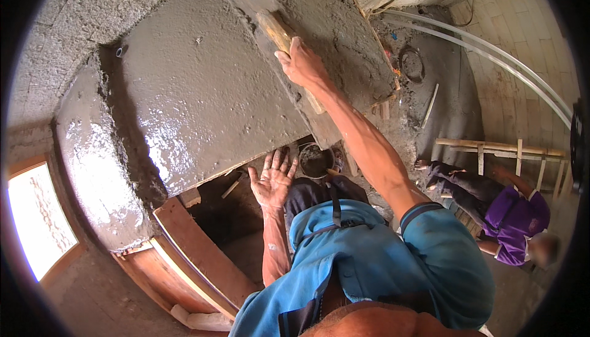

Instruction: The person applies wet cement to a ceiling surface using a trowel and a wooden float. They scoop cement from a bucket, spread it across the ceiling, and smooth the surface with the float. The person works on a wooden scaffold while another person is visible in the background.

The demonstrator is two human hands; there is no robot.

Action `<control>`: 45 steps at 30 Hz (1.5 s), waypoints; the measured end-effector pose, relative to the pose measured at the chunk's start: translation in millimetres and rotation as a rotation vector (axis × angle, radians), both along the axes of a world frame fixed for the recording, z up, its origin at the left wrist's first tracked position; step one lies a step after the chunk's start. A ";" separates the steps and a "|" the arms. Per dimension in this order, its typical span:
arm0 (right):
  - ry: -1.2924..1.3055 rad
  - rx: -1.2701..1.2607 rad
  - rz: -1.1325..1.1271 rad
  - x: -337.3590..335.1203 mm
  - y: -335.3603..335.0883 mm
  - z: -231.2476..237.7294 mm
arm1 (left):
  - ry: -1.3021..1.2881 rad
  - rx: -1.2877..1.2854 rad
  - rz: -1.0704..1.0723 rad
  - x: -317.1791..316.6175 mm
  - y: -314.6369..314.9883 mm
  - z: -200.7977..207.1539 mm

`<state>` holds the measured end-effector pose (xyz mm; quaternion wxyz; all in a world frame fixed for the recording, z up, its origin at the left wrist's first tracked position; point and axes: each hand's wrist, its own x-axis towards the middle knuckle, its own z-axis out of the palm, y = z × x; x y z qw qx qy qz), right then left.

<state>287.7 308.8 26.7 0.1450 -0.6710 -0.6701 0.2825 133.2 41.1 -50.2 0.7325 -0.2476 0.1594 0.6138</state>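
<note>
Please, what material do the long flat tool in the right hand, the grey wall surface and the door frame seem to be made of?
The long flat tool under the right hand looks like bare pale wood, smeared with grey. The wall surface seems to be wet cement plaster: grey, grainy, glossy where light hits. The door frame appears to be reddish-brown wood with a smooth face.

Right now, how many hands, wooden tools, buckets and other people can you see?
Hands: 2, the right hand and the left hand
Wooden plaster float: 1
Bucket: 1
Other person: 1
Total: 5
</note>
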 end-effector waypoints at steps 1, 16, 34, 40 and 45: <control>-0.010 -0.001 0.004 5.1 -1.5 -2.1 | -0.021 -0.023 0.007 -0.5 -3.5 -2.1; 0.189 -0.216 -0.299 98.1 -37.8 28.7 | -0.071 0.004 -0.007 -4.1 -2.4 -3.1; 0.776 -0.405 -0.526 173.5 -101.5 95.7 | 0.018 0.010 -0.028 -1.1 -0.3 1.7; 0.355 -0.201 -0.385 201.2 -112.0 102.3 | 0.024 -0.056 -0.004 3.3 4.1 14.0; 0.107 -0.105 -0.350 229.3 -81.8 59.9 | 0.001 -0.050 0.005 4.4 4.6 15.5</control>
